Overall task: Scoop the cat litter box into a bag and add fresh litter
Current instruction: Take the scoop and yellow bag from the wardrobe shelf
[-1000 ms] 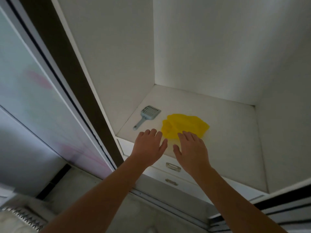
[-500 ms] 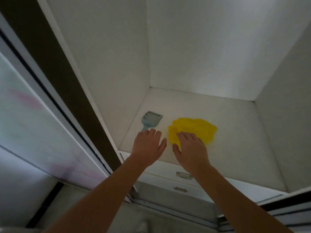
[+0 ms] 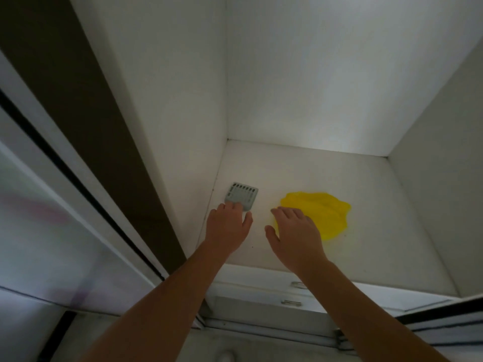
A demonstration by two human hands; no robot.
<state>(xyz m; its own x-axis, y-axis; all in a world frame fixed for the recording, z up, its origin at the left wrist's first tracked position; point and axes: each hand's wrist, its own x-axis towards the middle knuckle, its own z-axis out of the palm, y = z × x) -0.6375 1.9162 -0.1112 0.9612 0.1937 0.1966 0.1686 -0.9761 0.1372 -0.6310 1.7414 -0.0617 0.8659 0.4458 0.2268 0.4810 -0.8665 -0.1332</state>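
Observation:
A grey slotted litter scoop (image 3: 241,195) lies on the white closet shelf (image 3: 379,257), near the left wall. My left hand (image 3: 227,227) lies over its handle and hides it, fingers stretched to the base of the scoop head and thumb spread. A crumpled yellow plastic bag (image 3: 326,212) lies flat to the right of the scoop. My right hand (image 3: 295,236) rests with straight fingers on the bag's left edge. No litter box is in view.
White closet walls enclose the shelf on the left, back and right. Below the shelf's front edge are drawers with metal handles (image 3: 291,302). A sliding door (image 3: 52,205) with a dark frame stands at the left.
Both hands have reached deeper onto the shelf. My left hand moved left onto the scoop's handle, and my right hand slid onto the bag's edge. The view came closer.

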